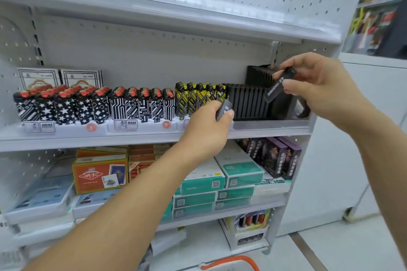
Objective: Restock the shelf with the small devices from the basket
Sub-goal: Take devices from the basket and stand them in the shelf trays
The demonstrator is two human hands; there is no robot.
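Observation:
My right hand [317,81] pinches a small black device [278,86] with white print, tilted above the black slotted tray [248,101] at the right end of the middle shelf [154,136]. Lower and to the left, my left hand [209,125] grips another small black device [223,109] at the tray's front left corner, beside the yellow-and-black lighters [198,97]. Only the orange handle of the basket [231,262] shows at the bottom edge.
Rows of black-and-white patterned lighters with red tops [88,105] fill the shelf's left part. Below lie orange card boxes [100,174], teal boxes [220,180] and dark purple boxes [275,158]. A white counter [363,138] stands to the right.

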